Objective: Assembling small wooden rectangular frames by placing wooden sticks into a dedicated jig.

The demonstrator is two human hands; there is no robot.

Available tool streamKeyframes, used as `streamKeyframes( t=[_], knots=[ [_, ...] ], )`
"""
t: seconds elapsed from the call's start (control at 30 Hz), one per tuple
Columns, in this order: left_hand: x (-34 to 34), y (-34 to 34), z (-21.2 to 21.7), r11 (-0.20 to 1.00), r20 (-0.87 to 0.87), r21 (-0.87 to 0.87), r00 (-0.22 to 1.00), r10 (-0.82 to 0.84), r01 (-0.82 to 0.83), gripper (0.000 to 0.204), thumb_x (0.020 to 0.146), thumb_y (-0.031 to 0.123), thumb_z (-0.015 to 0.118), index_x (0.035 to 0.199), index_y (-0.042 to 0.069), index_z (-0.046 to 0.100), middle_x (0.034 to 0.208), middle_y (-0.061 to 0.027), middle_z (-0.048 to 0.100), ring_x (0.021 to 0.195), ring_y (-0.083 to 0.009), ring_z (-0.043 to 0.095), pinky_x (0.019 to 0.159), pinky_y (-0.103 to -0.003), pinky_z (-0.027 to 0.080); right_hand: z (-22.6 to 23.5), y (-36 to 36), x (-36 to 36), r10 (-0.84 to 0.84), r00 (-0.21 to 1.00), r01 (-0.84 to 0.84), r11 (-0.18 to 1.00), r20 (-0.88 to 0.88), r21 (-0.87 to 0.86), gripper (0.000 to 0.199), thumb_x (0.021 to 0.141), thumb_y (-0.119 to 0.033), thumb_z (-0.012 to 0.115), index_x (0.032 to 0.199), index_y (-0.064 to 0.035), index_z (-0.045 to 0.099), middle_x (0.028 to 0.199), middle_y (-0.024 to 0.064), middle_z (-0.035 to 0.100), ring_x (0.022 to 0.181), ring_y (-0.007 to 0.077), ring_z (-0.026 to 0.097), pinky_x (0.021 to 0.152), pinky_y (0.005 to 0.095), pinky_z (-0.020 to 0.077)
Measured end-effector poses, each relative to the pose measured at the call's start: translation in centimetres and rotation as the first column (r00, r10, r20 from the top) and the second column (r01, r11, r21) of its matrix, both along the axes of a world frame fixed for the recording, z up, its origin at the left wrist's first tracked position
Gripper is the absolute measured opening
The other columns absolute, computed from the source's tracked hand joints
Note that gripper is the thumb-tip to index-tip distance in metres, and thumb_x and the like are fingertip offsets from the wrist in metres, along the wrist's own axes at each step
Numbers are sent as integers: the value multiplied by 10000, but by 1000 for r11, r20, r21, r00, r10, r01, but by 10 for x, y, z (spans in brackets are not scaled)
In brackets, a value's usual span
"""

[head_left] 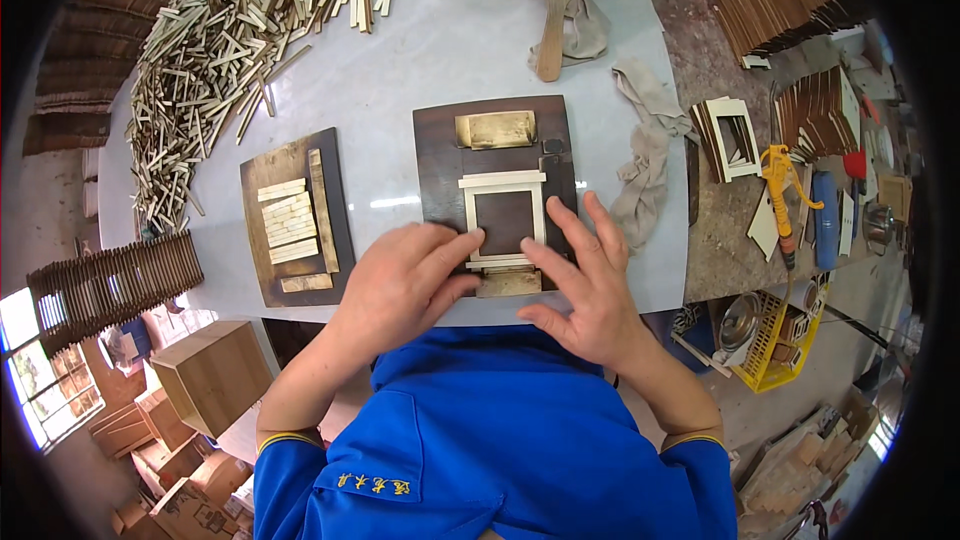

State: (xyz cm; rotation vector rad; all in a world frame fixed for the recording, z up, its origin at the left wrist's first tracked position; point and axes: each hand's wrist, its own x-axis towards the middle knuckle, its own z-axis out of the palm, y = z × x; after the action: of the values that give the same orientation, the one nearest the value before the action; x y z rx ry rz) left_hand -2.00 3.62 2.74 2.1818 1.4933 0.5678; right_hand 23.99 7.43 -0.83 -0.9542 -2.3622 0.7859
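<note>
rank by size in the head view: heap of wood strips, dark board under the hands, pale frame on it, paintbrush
1. Heap of wood strips
2. Dark board
3. Pale frame and paintbrush, unranked: the paintbrush looks longer, the frame wider.

The frame (505,180) between the fingers (563,275) was cream, the board (440,185) beneath it dark brown, the shirt (500,420) behind them blue.

Bright paned window (45,370) lower left; light-grey tabletop (375,80); grey floor (765,422).
</note>
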Motion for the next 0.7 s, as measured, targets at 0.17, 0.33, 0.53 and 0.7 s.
streamKeyframes(
  t=[0.17, 0.33, 0.53, 0.7],
  knots=[
    [0, 42, -9, 974, 57, 193, 992, 111, -120, 417, 865, 142, 778, 1259, 44, 684, 1065, -93, 669, 895, -281, 618, 818, -369, 511, 7, 46, -7, -31, 988, 27, 999, -150, -31, 408, 911, -204, 731, 1304, -103, 683, 1497, 102, 587, 1507, 367, 384, 1184, 487, 306],
    [2, 62, -23, 984, 3, 174, 999, 40, -40, 400, 856, 145, 781, 1233, 54, 686, 1047, -94, 663, 897, -270, 604, 828, -355, 508, -14, 81, -12, 89, 987, -99, 993, -135, -71, 382, 911, -80, 664, 1291, -107, 692, 1379, 43, 672, 1461, 349, 442, 1188, 458, 343],
    [3, 69, -25, 983, -3, 178, 999, 36, -35, 382, 845, 142, 782, 1202, 57, 680, 1048, -89, 651, 868, -265, 598, 816, -350, 508, -17, 89, -16, 109, 986, -116, 992, -127, -50, 346, 915, -59, 648, 1250, -121, 704, 1282, 3, 704, 1397, 328, 486, 1156, 447, 366],
    [3, 71, -25, 988, -34, 154, 999, 36, -30, 377, 838, 142, 781, 1191, 57, 679, 1031, -92, 648, 868, -277, 602, 805, -366, 508, -20, 91, -18, 129, 984, -132, 991, -123, -15, 329, 910, -67, 654, 1228, -132, 706, 1265, -3, 700, 1352, 314, 507, 1139, 439, 375]
  ],
)
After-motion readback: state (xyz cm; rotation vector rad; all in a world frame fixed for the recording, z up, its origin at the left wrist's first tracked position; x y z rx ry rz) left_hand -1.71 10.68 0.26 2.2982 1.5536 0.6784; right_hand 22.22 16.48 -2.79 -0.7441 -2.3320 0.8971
